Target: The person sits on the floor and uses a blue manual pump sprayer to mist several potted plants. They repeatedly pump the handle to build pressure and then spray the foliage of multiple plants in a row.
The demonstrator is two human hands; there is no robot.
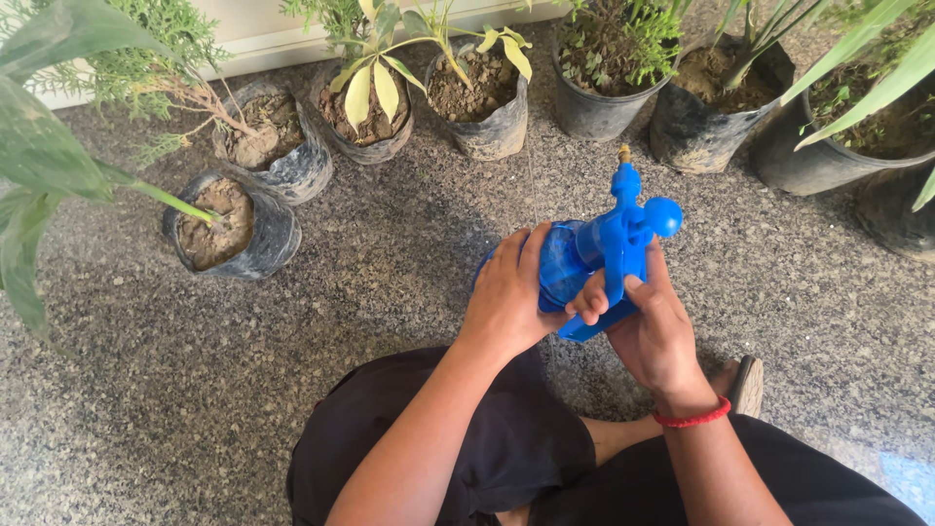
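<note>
A person crouches on a speckled stone floor (409, 253), holding a blue pump spray bottle (594, 258) in front of their knees. The left hand (508, 292) is wrapped around the bottle's translucent blue body, fingers closed on it. The right hand (651, 326), with a red thread bracelet (693, 419) at the wrist, grips the bottle's handle and trigger, thumb on top. Beyond both hands, black grow bags (255, 234) and pots (596, 112) of soil and green plants stand in an arc, well apart from the bottle.
</note>
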